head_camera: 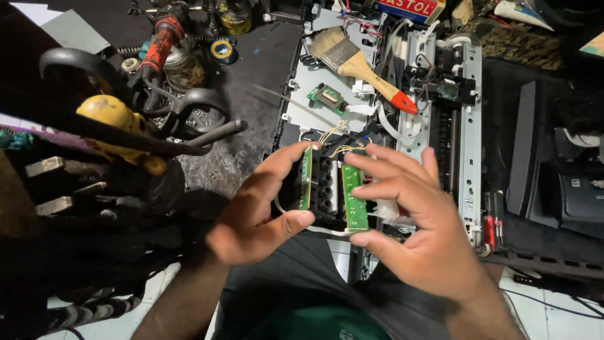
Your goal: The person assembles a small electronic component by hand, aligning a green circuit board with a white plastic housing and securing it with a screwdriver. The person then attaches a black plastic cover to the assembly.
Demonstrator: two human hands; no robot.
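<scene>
An opened printer chassis [469,119] lies on a dark bench, a paintbrush [358,66] resting on it. Above its near edge, the left hand [255,211] and right hand [418,230] pinch a black carriage [327,189] flanked by two green circuit boards, thin wires trailing from its top.

One head-worn view looks steeply down from just above the person's lap, close on both hands [251,214] and a black part [327,186], with an opened printer [465,126] and tool clutter [145,82] beyond
</scene>
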